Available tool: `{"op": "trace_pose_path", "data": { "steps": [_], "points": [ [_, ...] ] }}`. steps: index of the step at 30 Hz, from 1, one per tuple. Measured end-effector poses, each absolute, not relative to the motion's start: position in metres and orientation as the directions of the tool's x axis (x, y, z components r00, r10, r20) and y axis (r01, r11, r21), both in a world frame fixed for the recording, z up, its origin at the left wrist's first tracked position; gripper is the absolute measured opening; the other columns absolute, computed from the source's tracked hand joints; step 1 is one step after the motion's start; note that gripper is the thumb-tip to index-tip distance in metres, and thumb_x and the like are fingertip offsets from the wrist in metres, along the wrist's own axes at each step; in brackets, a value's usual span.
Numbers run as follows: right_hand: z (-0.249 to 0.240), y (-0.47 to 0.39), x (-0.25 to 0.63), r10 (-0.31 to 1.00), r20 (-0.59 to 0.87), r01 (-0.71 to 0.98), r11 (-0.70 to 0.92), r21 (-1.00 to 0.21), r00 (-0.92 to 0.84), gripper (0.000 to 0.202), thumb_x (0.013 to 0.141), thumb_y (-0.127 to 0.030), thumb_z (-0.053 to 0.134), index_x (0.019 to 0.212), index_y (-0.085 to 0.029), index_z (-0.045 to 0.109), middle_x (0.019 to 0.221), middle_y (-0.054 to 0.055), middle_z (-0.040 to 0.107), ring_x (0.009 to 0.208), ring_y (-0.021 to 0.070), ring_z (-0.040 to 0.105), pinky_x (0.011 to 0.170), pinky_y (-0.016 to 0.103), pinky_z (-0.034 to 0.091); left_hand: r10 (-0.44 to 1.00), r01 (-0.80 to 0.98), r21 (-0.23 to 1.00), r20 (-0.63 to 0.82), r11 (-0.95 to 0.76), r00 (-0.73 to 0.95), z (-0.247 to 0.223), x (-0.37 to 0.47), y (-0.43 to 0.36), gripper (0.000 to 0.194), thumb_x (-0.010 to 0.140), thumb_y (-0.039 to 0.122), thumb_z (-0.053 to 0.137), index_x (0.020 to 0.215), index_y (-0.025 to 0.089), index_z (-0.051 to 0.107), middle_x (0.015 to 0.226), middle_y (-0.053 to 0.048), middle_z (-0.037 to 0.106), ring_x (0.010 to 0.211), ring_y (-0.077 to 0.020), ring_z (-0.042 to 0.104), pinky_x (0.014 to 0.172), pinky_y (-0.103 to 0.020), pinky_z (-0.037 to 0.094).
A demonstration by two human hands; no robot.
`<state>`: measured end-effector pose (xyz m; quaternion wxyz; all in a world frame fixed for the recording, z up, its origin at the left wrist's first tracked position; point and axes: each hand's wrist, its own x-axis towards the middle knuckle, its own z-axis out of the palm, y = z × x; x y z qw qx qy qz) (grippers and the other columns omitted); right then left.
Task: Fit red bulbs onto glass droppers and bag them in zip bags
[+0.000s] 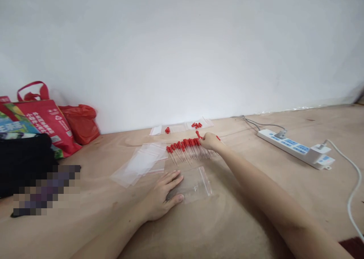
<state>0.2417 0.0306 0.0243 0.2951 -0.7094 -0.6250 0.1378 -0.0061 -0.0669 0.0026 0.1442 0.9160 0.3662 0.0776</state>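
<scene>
My left hand (165,194) lies with spread fingers on the left end of a clear zip bag (195,187), which is flat on the tabletop. Beyond it, clear droppers with red bulbs (179,146) lie side by side in a row, bulbs toward the wall. My right hand (209,141) reaches over the right part of that row. Its fingers are closed around a dropper (198,134) whose red bulb sticks up above the thumb side. Its stem is hidden by the hand and the row.
Left of the row, several flat zip bags (142,162) overlap. Near the wall, more bags (179,128) carry loose red bulbs (196,125). A white power strip (292,147) with plugs and cables is at right. A red shopping bag (47,124) and black cloth (27,162) are at left.
</scene>
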Motion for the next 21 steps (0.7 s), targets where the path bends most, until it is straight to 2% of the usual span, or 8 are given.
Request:
{"op": "trace_pose_path", "data": {
  "steps": [2,4,6,8,9,11,17,21],
  "points": [
    [0.023,0.015,0.257,0.969,0.189,0.775,-0.005,-0.632,0.160,0.020,0.073,-0.030,0.047,0.068,-0.013,0.057,0.058,0.004,0.058,0.058,0.0144,0.055,0.051,0.022,0.038,0.699,0.644,0.323,0.082,-0.693,0.711,0.001,-0.005,-0.067,0.050,0.081,0.046,0.043,0.125,0.020,0.042,0.135,-0.009,0.034,0.122,-0.0257,0.032,0.099,-0.044,0.030],
    [0.018,-0.004,0.270,0.957,0.251,0.645,0.102,-0.757,0.143,0.024,0.074,-0.030,0.045,0.089,-0.013,0.053,0.063,0.001,0.058,0.056,0.0114,0.053,0.051,0.021,0.039,0.700,0.636,0.327,0.133,-0.699,0.701,-0.002,-0.003,-0.067,0.047,0.081,0.043,0.045,0.120,0.018,0.047,0.129,-0.010,0.042,0.117,-0.0251,0.040,0.097,-0.041,0.033],
    [0.008,-0.023,0.277,0.954,0.281,0.420,0.213,-0.882,0.106,0.048,0.072,-0.029,0.049,0.115,-0.012,0.036,0.058,-0.005,0.053,0.049,0.0100,0.051,0.049,0.022,0.040,0.702,0.630,0.336,0.166,-0.700,0.692,-0.003,-0.002,-0.067,0.043,0.081,0.041,0.045,0.117,0.017,0.051,0.123,-0.010,0.049,0.113,-0.0242,0.045,0.096,-0.039,0.036],
    [-0.003,-0.040,0.278,0.959,0.271,0.230,0.246,-0.942,0.083,0.073,0.069,-0.028,0.053,0.128,-0.014,0.014,0.053,-0.010,0.048,0.043,0.0098,0.049,0.047,0.023,0.041,0.712,0.637,0.345,0.156,-0.689,0.685,-0.003,-0.003,-0.068,0.042,0.082,0.040,0.043,0.116,0.017,0.051,0.122,-0.009,0.049,0.112,-0.0238,0.045,0.096,-0.039,0.036],
    [-0.009,-0.046,0.277,0.964,0.255,0.160,0.240,-0.957,0.075,0.080,0.067,-0.028,0.054,0.130,-0.016,0.006,0.052,-0.011,0.048,0.042,0.0100,0.049,0.045,0.023,0.041,0.717,0.644,0.348,0.141,-0.681,0.682,-0.002,-0.003,-0.068,0.042,0.082,0.040,0.042,0.117,0.017,0.050,0.124,-0.009,0.048,0.113,-0.0236,0.044,0.096,-0.040,0.036],
    [-0.018,-0.054,0.271,0.973,0.210,0.068,0.205,-0.976,0.093,0.086,0.066,-0.026,0.055,0.131,-0.018,0.000,0.051,-0.011,0.049,0.042,0.0106,0.051,0.044,0.022,0.041,0.718,0.650,0.353,0.099,-0.673,0.689,0.001,-0.006,-0.069,0.043,0.083,0.040,0.041,0.121,0.019,0.047,0.127,-0.008,0.045,0.116,-0.0233,0.041,0.097,-0.041,0.033],
    [-0.029,-0.056,0.254,0.965,0.108,-0.053,0.124,-0.991,0.239,0.076,0.062,-0.027,0.058,0.122,-0.019,0.013,0.050,-0.012,0.048,0.042,0.0115,0.054,0.043,0.023,0.045,0.694,0.643,0.362,0.015,-0.675,0.719,0.012,-0.012,-0.071,0.051,0.080,0.042,0.047,0.127,0.026,0.038,0.134,-0.005,0.037,0.121,-0.0247,0.034,0.099,-0.044,0.029],
    [-0.028,-0.060,0.245,0.971,0.093,-0.135,0.124,-0.983,0.220,0.066,0.061,-0.033,0.061,0.110,-0.022,0.019,0.053,-0.010,0.052,0.045,0.0113,0.056,0.047,0.024,0.047,0.682,0.632,0.362,0.014,-0.685,0.731,0.012,-0.010,-0.070,0.051,0.080,0.043,0.046,0.127,0.025,0.037,0.135,-0.006,0.036,0.122,-0.0242,0.033,0.099,-0.043,0.028]
  ]
}}
